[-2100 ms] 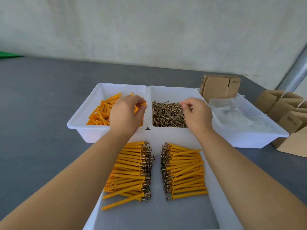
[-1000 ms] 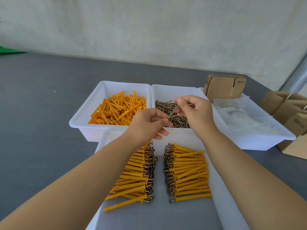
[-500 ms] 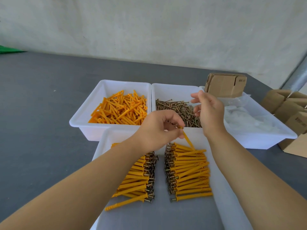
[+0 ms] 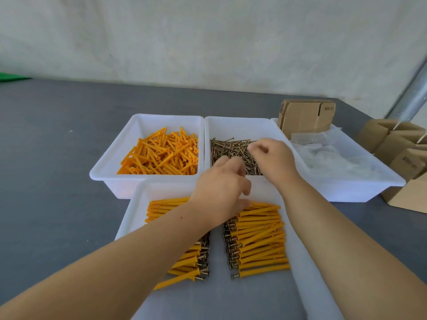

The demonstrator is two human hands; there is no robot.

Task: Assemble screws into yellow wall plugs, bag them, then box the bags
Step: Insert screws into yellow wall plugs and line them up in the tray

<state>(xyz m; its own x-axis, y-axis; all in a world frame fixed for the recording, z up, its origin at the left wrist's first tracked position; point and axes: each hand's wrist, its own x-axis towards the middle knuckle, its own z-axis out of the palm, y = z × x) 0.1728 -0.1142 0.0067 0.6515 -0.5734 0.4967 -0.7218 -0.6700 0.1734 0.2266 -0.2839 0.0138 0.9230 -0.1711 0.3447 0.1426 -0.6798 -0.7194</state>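
Head view: the left hand (image 4: 221,190) hovered, fingers relaxed, above assembled plugs (image 4: 256,239) in the near tray (image 4: 307,294); the right hand (image 4: 275,158), grip unclear, reached into the screws (image 4: 228,148).

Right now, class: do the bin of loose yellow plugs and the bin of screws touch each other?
Touching. The head view shows the plug bin and the screw bin side by side, their rims pressed together with no table visible between them.
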